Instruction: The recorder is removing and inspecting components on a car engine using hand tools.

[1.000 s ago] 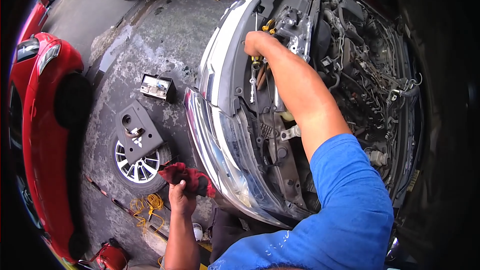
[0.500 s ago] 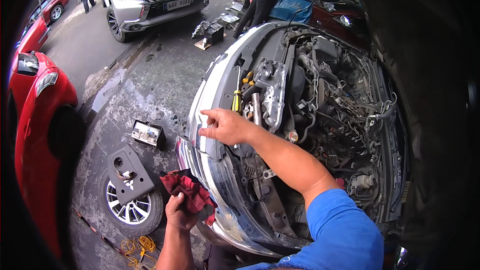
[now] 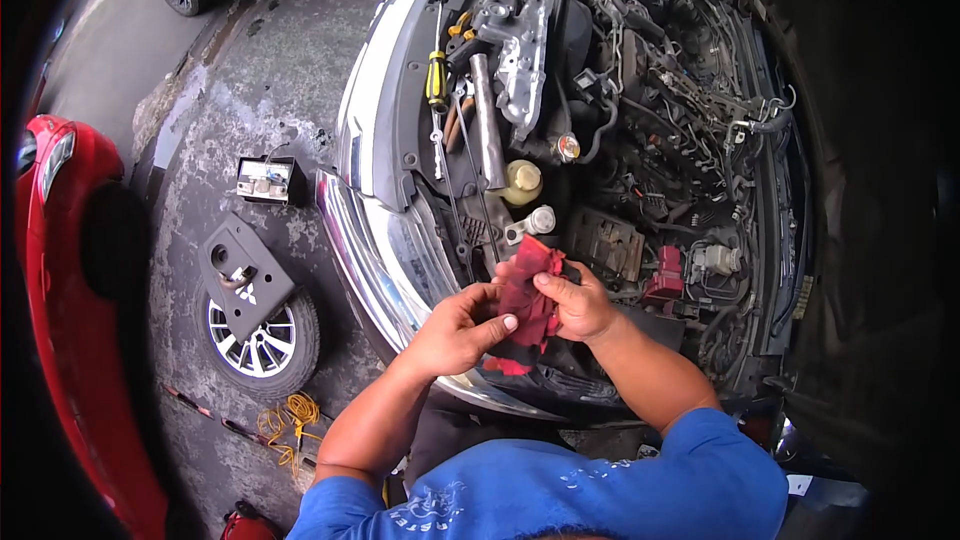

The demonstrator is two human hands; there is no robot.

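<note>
Both of my hands hold a crumpled red and black rag (image 3: 528, 292) above the front corner of a car's open engine bay. My left hand (image 3: 462, 330) grips its left side, the thumb lying across the cloth. On the other side my right hand (image 3: 580, 306) pinches it between thumb and fingers. Just beyond the rag are a silver cap (image 3: 540, 219) and a yellowish reservoir (image 3: 521, 182). A yellow-handled screwdriver (image 3: 437, 80), a metal tube (image 3: 487, 120) and a cast metal part (image 3: 518, 55) lie along the front panel of the bay.
To the left on the floor stand a car battery (image 3: 268, 180) and a wheel (image 3: 262, 340) with a dark plastic cover (image 3: 240, 275) on it. A yellow cord (image 3: 292, 425) lies nearer me. A red car (image 3: 85, 310) stands at the far left.
My left hand has brought the rag right, over the engine bay. My right hand, which was pointing over the front edge, has come back and taken hold of it. The view has tilted down.
</note>
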